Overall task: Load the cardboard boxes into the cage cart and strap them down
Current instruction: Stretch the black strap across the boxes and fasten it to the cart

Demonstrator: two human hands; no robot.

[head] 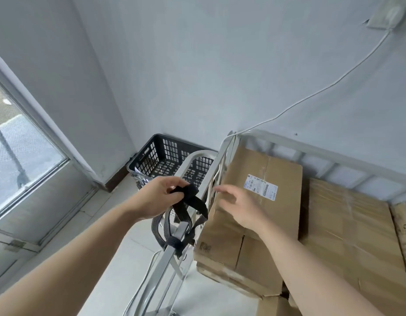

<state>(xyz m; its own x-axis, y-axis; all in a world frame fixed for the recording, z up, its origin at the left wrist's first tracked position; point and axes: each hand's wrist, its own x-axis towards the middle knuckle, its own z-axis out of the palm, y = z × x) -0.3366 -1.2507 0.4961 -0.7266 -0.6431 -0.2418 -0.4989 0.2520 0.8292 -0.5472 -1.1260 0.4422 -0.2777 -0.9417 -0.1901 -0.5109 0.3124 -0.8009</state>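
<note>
A black strap [192,202] hangs in loops from the white rail of the cage cart [167,256], knotted around it lower down. My left hand [161,197] pinches the strap's upper end, just left of the rail. My right hand [238,208] hovers open over the top cardboard box [265,169], which carries a white label and lies tilted inside the cart against the rail. More cardboard boxes [347,229] sit beside and beneath it on the right.
A black slotted plastic crate [156,156] stands on the floor in the corner behind the cart. A window and door frame [26,142] fill the left side. A white cable [311,94] runs down the wall to the cart's far rail [311,151].
</note>
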